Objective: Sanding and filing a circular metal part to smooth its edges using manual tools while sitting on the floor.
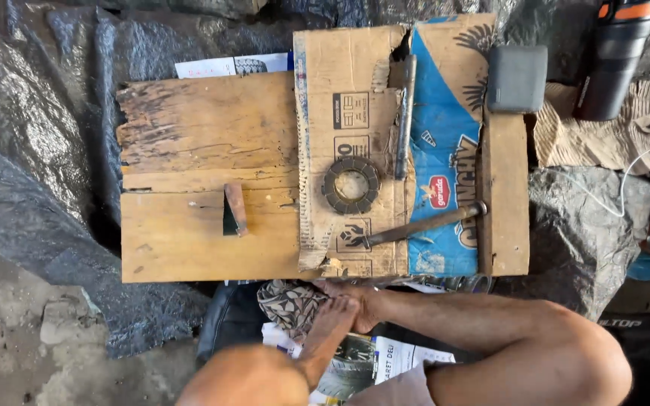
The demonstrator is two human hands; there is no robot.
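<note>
though fingers' state unclear, wooden board under cardboard, black tarp all around

Head cam; steep downward view; board near

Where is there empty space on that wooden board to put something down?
The bare wooden board left of the cardboard sheet is free, apart from a small metal piece. The plank below the grey box is bare too. The cardboard is crowded: toothed ring, metal rod, hammer.
</note>
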